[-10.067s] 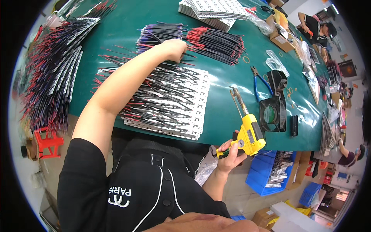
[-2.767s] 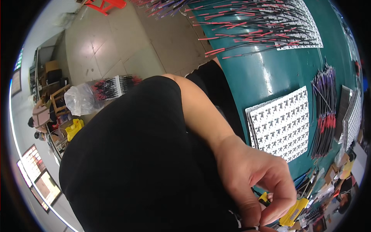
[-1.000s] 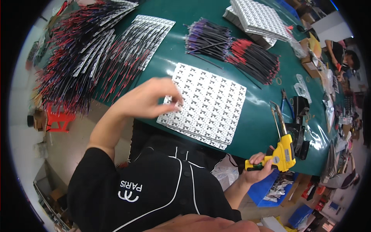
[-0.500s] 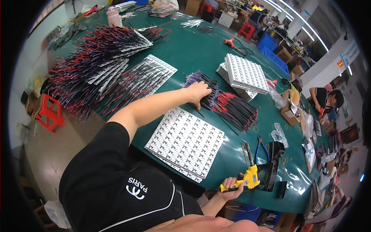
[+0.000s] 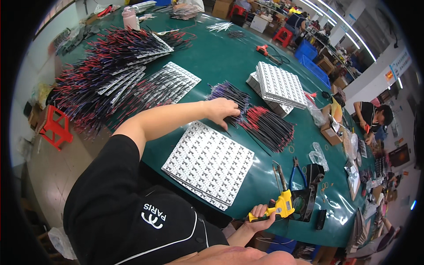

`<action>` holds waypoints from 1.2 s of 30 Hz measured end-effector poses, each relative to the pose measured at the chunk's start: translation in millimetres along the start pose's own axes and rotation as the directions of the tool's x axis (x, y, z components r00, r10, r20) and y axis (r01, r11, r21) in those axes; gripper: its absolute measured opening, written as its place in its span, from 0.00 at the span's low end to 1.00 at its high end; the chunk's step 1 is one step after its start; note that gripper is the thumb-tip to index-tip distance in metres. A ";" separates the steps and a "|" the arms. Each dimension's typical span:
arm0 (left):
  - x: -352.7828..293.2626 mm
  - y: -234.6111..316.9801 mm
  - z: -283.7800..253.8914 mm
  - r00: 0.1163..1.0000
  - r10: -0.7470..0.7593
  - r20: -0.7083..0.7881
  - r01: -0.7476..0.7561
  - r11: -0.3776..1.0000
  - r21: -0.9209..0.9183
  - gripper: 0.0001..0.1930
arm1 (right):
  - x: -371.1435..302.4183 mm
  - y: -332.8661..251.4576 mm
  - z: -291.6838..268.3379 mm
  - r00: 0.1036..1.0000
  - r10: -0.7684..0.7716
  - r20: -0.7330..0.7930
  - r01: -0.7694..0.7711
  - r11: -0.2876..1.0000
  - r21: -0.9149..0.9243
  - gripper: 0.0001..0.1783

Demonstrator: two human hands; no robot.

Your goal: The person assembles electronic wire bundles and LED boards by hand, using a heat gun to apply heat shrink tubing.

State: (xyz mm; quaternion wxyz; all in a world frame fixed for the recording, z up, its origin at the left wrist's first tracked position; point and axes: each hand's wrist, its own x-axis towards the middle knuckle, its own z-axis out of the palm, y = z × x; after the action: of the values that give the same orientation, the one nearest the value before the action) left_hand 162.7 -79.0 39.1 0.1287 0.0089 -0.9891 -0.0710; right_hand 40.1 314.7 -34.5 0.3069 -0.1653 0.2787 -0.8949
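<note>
My left hand (image 5: 221, 111) reaches over a bundle of black wires with purple tips (image 5: 230, 95). Its fingers are curled down at the bundle's near side, and a dark wire end shows by the thumb. Beside that lie black wires with red tips (image 5: 270, 129). Wrapped around the handle of a yellow soldering gun (image 5: 282, 206) is my right hand (image 5: 261, 217); the gun's metal tip points away from me. In front of me sits a stack of white circuit board panels (image 5: 210, 165) with rows of small dark pads.
Panels bristling with wires (image 5: 110, 75) crowd the left side. Another stack of white panels (image 5: 282, 84) stands at the far right. Blue-handled pliers (image 5: 298, 172) and a black stand (image 5: 312, 185) lie near the gun. A co-worker (image 5: 375, 115) sits at the right.
My left hand has shifted slightly left, still at the purple-tipped wires. My right hand keeps its hold on the soldering gun. The whole view has moved a little.
</note>
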 end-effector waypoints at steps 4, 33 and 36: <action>-4.2 -4.8 9.5 0.999 -0.016 0.036 0.015 1.000 0.009 0.18 | -1.6 0.0 3.2 1.000 0.007 -0.013 -0.007 1.000 -0.011 0.25; 187.9 34.2 89.5 0.985 -0.159 -0.066 0.160 0.987 0.025 0.17 | 0.9 -4.3 5.1 0.998 -0.039 -0.051 0.047 0.985 0.166 0.25; 196.1 35.5 83.9 0.982 -0.182 -0.049 0.184 0.982 0.040 0.18 | -0.9 -5.3 1.0 0.996 -0.030 -0.084 0.046 0.978 0.201 0.25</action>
State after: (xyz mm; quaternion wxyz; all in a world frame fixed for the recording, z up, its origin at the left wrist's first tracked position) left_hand -48.2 -39.3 13.6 0.1438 0.1045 -0.9822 -0.0606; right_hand 38.8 318.3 -30.7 0.2934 -0.1021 0.1949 -0.9303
